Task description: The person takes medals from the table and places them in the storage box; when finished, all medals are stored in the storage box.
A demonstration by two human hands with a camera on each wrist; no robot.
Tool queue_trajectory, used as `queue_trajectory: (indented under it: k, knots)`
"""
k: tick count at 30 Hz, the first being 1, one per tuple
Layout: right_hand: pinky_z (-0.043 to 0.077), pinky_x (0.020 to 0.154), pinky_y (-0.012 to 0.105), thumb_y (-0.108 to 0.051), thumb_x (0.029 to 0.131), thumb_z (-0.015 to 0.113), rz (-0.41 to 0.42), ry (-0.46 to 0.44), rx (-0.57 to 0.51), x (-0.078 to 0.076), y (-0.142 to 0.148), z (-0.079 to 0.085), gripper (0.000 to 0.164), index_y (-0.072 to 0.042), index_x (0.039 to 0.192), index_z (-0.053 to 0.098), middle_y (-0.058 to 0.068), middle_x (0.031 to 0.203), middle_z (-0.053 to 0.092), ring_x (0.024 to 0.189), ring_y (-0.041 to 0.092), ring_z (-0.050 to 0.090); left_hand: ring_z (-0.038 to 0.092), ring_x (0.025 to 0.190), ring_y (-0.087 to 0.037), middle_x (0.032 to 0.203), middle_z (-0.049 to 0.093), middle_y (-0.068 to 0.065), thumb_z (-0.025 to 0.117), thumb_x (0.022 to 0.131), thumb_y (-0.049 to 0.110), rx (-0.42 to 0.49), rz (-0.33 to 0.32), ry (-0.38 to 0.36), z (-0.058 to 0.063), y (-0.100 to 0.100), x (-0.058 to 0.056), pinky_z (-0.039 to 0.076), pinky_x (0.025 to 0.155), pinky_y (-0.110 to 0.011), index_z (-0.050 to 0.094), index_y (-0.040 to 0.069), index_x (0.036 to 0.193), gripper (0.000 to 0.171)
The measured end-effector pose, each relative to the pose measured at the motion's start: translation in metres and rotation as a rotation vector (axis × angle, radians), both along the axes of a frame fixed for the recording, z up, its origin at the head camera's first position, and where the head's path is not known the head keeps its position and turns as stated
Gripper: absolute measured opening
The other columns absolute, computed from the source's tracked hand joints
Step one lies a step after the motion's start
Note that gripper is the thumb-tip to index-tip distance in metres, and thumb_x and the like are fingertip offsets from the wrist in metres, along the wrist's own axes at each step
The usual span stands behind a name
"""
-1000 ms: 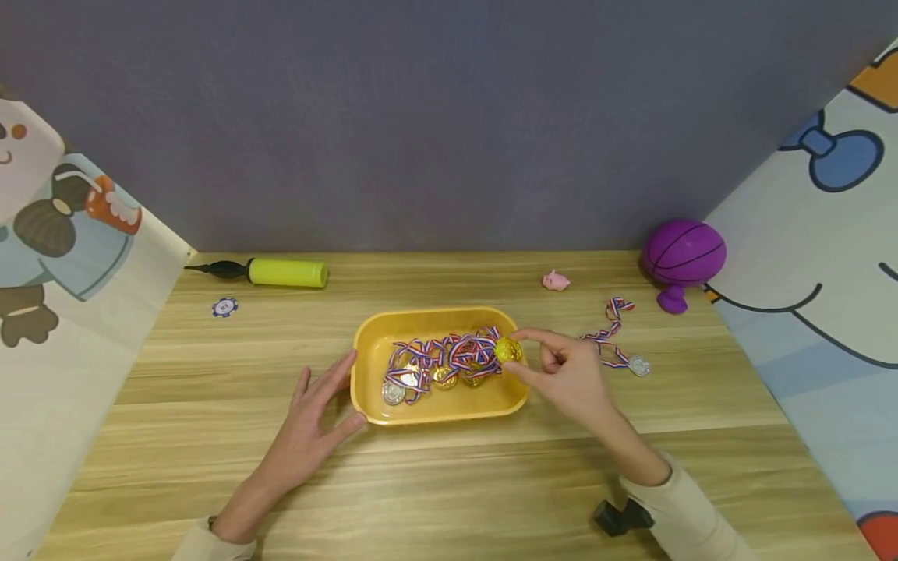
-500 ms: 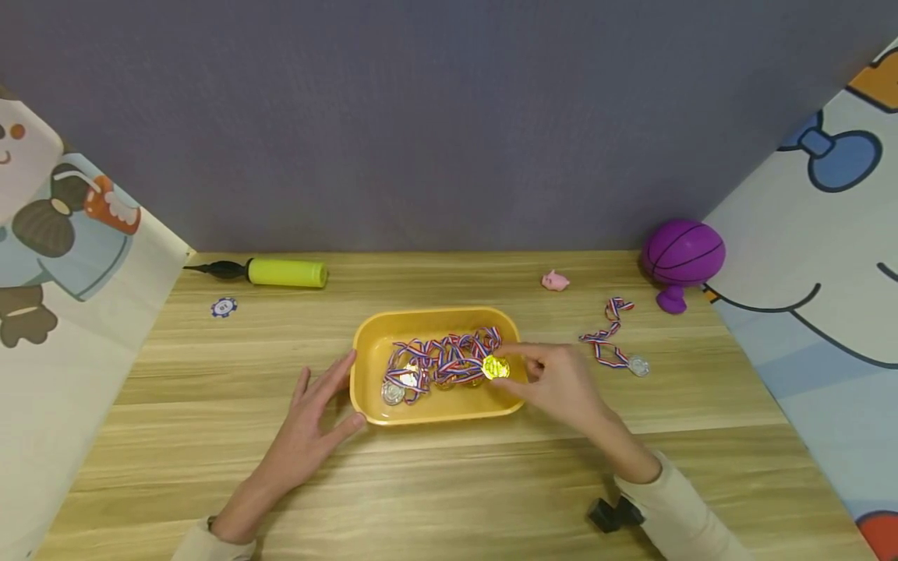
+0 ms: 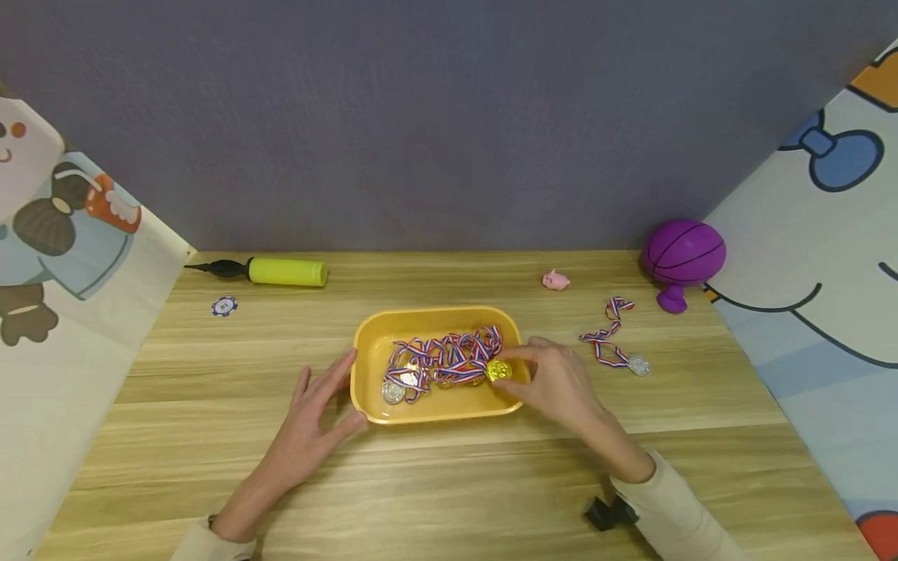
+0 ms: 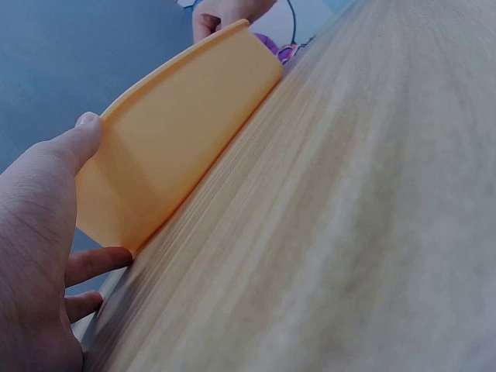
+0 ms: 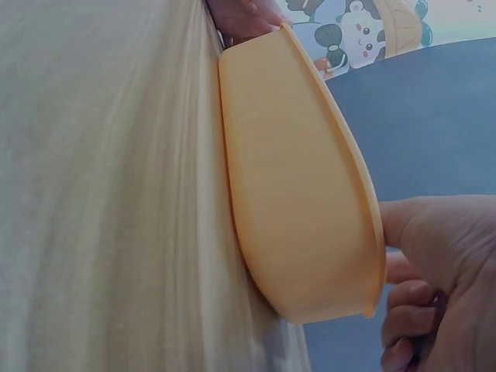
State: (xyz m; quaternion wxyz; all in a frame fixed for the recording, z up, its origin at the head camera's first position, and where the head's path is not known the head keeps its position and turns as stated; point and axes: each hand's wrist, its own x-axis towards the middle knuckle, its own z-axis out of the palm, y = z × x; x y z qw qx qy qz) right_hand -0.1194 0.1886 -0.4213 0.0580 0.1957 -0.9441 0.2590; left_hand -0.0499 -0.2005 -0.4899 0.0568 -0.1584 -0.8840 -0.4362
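A yellow tray (image 3: 438, 414) sits on the table, holding several medals on red, white and blue ribbons (image 3: 449, 354). At the tray's right end my right hand (image 3: 557, 386) reaches over the rim and pinches a gold medal (image 3: 499, 370) by its edges between thumb and forefinger. Its ribbon trails left among the others. A silver medal (image 3: 393, 392) lies at the tray's left. My left hand (image 3: 302, 440) rests against the left end, fingers extended along the outside wall and thumb at the near corner. Both wrist views show the tray's outer wall (image 4: 178, 128) but not its contents.
Right of the tray lies a silver medal (image 3: 638, 365) with its ribbon. Farther back are a pink pig figure (image 3: 556, 280) and a purple ball-like object (image 3: 684, 253). Back left are a yellow-green pump (image 3: 288, 272) and a poker chip (image 3: 224, 306). A grey panel (image 3: 449, 125) stands behind.
My right hand has carried the gold medal from the tray's right rim left and down into the tray, then slightly right. The left hand and tray stay in place.
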Motion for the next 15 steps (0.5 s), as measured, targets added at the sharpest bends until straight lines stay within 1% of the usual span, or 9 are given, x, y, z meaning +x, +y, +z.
queue_trajectory:
  k: [7,12,15]
  knots:
    - [0.034,0.055,0.031,-0.03,0.084,0.099,-0.039,-0.124,0.029,-0.004,-0.002,0.006,0.033,-0.017,0.112,0.089,-0.006,0.072,0.056,0.063,0.012,0.044,0.037,0.161,-0.048,0.172,0.048,-0.01,0.08,0.102,0.032,-0.005,0.004,0.0,0.0,0.0,0.0,-0.006,0.135,-0.069,0.028,0.031,0.178,0.092]
    - [0.03,0.051,0.03,-0.028,0.088,0.095,-0.045,-0.181,0.053,-0.007,-0.004,0.01,0.032,-0.015,0.117,0.088,-0.006,0.065,0.049,0.057,0.012,0.039,0.037,0.161,-0.049,0.173,0.047,-0.01,0.081,0.102,0.031,-0.003,0.002,-0.002,0.001,0.001,0.0,-0.006,0.135,-0.068,0.028,0.031,0.178,0.092]
    - [0.027,0.049,0.028,-0.027,0.09,0.094,-0.051,-0.199,0.065,-0.009,-0.005,0.011,0.032,-0.015,0.119,0.087,-0.006,0.064,0.049,0.055,0.012,0.036,0.037,0.161,-0.049,0.173,0.047,-0.01,0.08,0.102,0.031,-0.004,0.001,-0.006,0.001,0.001,0.0,-0.006,0.135,-0.068,0.028,0.031,0.178,0.092]
